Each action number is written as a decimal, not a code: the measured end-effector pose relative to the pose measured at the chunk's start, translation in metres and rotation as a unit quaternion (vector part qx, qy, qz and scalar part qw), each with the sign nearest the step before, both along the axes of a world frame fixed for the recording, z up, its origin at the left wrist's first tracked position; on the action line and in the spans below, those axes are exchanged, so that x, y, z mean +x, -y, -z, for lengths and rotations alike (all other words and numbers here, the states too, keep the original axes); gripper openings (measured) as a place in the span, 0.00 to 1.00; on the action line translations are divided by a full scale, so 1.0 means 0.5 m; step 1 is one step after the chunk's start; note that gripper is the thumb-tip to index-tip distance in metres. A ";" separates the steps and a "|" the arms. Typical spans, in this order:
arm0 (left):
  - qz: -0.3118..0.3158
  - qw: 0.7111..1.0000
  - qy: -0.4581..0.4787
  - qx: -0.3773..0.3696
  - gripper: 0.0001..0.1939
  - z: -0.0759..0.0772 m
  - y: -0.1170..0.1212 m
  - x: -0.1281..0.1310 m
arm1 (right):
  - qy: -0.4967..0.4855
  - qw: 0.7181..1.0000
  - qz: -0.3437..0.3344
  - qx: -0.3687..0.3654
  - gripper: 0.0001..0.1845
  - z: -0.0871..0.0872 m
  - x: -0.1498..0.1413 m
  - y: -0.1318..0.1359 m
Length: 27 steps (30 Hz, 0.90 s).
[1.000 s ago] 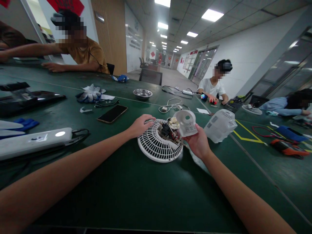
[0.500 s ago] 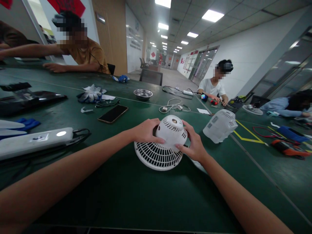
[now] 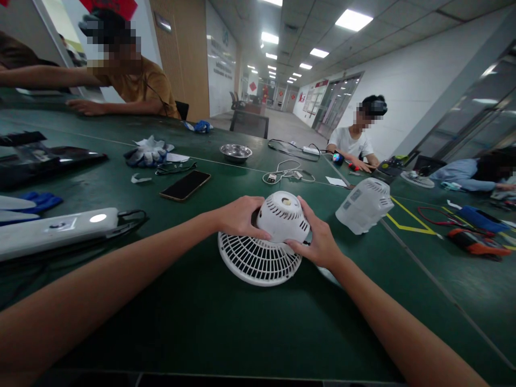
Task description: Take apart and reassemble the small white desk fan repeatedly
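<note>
Both hands grip a white slotted fan motor housing (image 3: 284,217), one from each side. My left hand (image 3: 243,216) wraps its left side, thumb laid across the front. On the right side, my right hand (image 3: 318,236) presses with thumb and fingers. Beneath the housing a round white fan grille (image 3: 262,263) lies on the green table, its far part hidden by the housing and hands. Part of a pale flat piece shows under my right wrist. To the right stands a translucent white slotted plastic part (image 3: 365,207).
A phone (image 3: 185,186), a metal bowl (image 3: 236,152) and a coiled white cable (image 3: 288,173) lie beyond my hands. Gloves (image 3: 149,151) and a long white device (image 3: 60,231) are at left. An orange multimeter (image 3: 478,243) lies right. Two people sit across the table, another far right.
My hands stay on the housing, which has tipped very slightly. The grille's near edge sits a little lower and further left in view. The camera has shifted slightly.
</note>
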<state>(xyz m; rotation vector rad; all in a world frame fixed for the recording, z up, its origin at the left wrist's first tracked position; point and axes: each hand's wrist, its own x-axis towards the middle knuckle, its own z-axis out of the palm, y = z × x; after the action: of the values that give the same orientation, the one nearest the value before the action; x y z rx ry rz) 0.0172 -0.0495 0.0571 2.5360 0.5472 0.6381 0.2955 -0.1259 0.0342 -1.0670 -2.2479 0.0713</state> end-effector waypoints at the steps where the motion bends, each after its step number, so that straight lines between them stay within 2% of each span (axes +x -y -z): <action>1: -0.001 1.000 -0.007 0.005 0.41 0.000 -0.001 -0.001 | 0.001 1.000 0.005 0.004 0.60 0.001 -0.001 0.000; 5: -0.034 0.998 -0.027 0.046 0.41 0.003 -0.004 -0.007 | 0.007 1.000 0.015 0.001 0.63 0.003 0.000 -0.004; 7: -0.038 0.998 -0.007 0.047 0.44 0.008 -0.002 -0.008 | -0.010 0.999 0.000 -0.033 0.64 0.003 0.001 -0.001; 11: 0.017 0.999 0.041 0.026 0.63 0.024 0.008 0.001 | -0.104 0.982 -0.036 -0.153 0.58 0.003 -0.003 0.014; 14: 0.014 0.997 0.064 0.033 0.71 0.031 0.021 0.015 | -0.133 0.973 -0.052 -0.183 0.54 0.000 -0.008 0.022; 21: -0.012 0.993 0.101 0.062 0.60 0.035 0.036 0.032 | -0.151 0.969 -0.063 -0.186 0.50 -0.008 -0.013 0.022; 27: -0.026 0.992 0.101 0.073 0.57 0.040 0.037 0.033 | -0.147 0.969 -0.066 -0.187 0.48 -0.017 -0.017 0.024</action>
<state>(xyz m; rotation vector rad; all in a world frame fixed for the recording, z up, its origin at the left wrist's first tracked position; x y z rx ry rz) 0.0339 -0.0678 0.0370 2.5575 0.5137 0.9741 0.2872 -0.1378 0.0426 -1.0145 -2.0735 0.6892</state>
